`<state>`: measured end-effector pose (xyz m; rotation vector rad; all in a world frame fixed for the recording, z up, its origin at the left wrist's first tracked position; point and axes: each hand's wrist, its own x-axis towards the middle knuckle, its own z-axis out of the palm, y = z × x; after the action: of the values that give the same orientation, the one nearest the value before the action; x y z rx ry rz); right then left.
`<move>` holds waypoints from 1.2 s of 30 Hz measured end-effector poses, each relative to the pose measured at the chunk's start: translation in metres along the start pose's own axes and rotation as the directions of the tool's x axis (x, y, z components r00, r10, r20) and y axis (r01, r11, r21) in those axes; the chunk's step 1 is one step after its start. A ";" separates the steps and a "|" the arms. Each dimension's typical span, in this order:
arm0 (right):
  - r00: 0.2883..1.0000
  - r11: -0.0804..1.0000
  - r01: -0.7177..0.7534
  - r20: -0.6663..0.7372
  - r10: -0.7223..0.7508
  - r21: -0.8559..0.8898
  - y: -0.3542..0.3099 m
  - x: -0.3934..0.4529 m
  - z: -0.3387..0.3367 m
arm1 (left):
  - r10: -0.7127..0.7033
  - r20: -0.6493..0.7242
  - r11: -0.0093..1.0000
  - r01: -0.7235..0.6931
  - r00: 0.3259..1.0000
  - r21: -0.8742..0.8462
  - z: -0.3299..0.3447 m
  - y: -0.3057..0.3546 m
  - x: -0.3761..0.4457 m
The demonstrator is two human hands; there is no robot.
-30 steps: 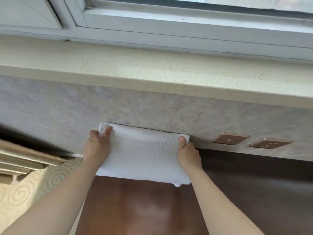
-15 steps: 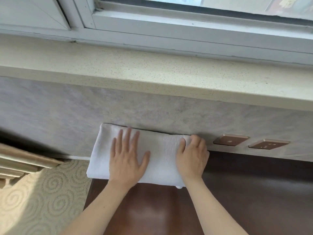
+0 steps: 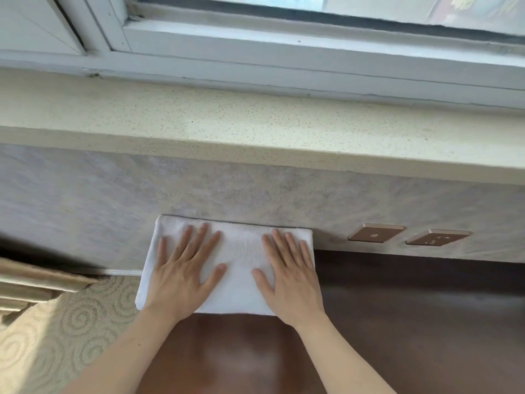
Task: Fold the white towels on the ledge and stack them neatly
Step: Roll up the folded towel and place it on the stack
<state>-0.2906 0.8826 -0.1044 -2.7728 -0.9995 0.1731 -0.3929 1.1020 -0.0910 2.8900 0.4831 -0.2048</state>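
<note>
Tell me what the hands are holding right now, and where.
Nothing is gripped: left hand and right hand press flat on top of the folded white towel.

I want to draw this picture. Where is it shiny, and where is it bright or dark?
Head view: a soft shiny patch sits on the brown tabletop between the arms; sunlight brightens the carpet at left; the towel under both flat hands looks evenly lit; a dark shadow lies at far left.

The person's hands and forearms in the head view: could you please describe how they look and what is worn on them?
Both the left hand and the right hand are bare, without gloves, rings or a watch. The forearms are bare to the frame's edge, with no sleeve in view. The fingernails are short and unpainted.
</note>
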 end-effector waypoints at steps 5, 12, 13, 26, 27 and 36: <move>0.992 0.992 -0.119 0.029 0.121 -0.037 0.009 -0.006 -0.003 | -0.077 0.024 0.997 0.077 0.997 0.004 -0.007 -0.020 -0.007; 0.999 0.998 -0.005 0.043 0.002 0.064 -0.038 0.007 -0.007 | 0.056 -0.069 0.996 -0.061 0.996 -0.066 0.007 0.028 -0.004; 0.999 0.999 0.007 0.045 -0.009 0.052 -0.032 0.007 -0.007 | 0.060 -0.067 0.997 -0.063 0.996 -0.050 0.006 0.024 -0.003; 0.980 0.982 -0.189 0.058 0.190 -0.022 -0.018 -0.004 -0.025 | -0.005 -0.054 0.998 0.001 0.999 -0.065 -0.014 0.012 -0.012; 0.990 0.991 -0.133 0.058 0.132 0.008 -0.028 -0.004 -0.024 | 0.045 -0.062 0.994 -0.051 0.997 -0.101 -0.013 0.029 -0.012; 0.973 0.980 -0.191 0.121 0.195 -0.045 0.014 -0.020 -0.016 | 0.004 -0.079 0.999 -0.009 0.997 -0.053 0.003 -0.007 -0.010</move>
<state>-0.2950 0.8569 -0.0904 -2.9187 -0.7624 0.3654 -0.4051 1.1050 -0.0930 2.8555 0.4850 -0.0757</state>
